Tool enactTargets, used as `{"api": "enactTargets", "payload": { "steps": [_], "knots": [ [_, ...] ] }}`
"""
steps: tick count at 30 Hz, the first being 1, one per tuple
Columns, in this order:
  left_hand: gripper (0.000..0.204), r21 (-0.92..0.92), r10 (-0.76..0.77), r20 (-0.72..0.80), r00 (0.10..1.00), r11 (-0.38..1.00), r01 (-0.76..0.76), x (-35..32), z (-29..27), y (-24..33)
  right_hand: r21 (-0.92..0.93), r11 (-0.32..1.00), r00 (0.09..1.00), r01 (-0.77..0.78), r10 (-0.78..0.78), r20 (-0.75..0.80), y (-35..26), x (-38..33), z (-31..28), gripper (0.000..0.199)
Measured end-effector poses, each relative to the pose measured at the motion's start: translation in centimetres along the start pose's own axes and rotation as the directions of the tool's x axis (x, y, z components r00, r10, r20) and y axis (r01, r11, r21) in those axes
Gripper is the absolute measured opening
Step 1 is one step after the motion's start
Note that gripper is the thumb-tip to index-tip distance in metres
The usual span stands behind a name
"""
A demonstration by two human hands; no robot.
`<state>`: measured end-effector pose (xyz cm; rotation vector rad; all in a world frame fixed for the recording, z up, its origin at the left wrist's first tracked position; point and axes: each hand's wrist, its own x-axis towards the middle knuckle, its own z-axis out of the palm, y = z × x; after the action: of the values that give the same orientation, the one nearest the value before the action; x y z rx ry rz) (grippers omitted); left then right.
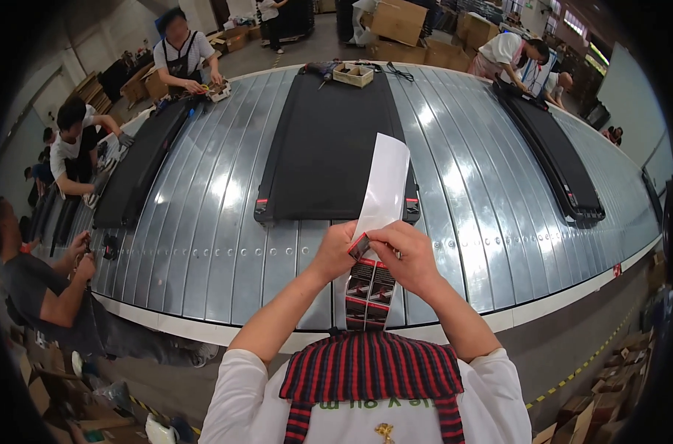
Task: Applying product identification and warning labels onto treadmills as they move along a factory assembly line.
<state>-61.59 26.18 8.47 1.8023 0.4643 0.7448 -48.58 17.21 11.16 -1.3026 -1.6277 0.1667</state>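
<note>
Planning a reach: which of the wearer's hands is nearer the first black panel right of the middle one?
Right. The right hand is left of that panel, apart from it; the left hand is farther left, at the left edge of the label strip.

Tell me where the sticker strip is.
Just right of centre in the head view, the sticker strip is between the left hand and right hand, its white end overlapping the central black panel.
</note>
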Motion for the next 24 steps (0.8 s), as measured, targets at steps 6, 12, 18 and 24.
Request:
{"api": "enactTargets", "payload": {
  "steps": [6,12,18,24],
  "knots": [
    [0.027,0.041,-0.214,0.097,0.972,0.977,0.211,0.9,1.7,-1.2,0.017,0.996,0.996,-0.088,0.089,-0.015,1.1,-2.1,-1.1,0.009],
    [0.028,-0.026,-0.174,-0.129,0.976,0.985,0.172,4.2,2.0,-4.3,0.283,0.923,0.933,-0.261,0.317,-0.171,3.9,-3.8,-5.8,0.007],
    [0.023,0.436,-0.518,0.446,0.73,0.838,0.328,5.4,-1.8,1.0,0.698,0.593,0.749,-0.402,0.651,-0.122,12.9,-6.8,-14.6,0.004],
    [0.023,0.504,-0.539,0.586,0.606,0.827,0.248,9.5,-0.2,-3.0,0.679,0.252,0.528,-0.689,0.816,0.233,22.1,-3.6,-13.6,0.005]
  ]
}}
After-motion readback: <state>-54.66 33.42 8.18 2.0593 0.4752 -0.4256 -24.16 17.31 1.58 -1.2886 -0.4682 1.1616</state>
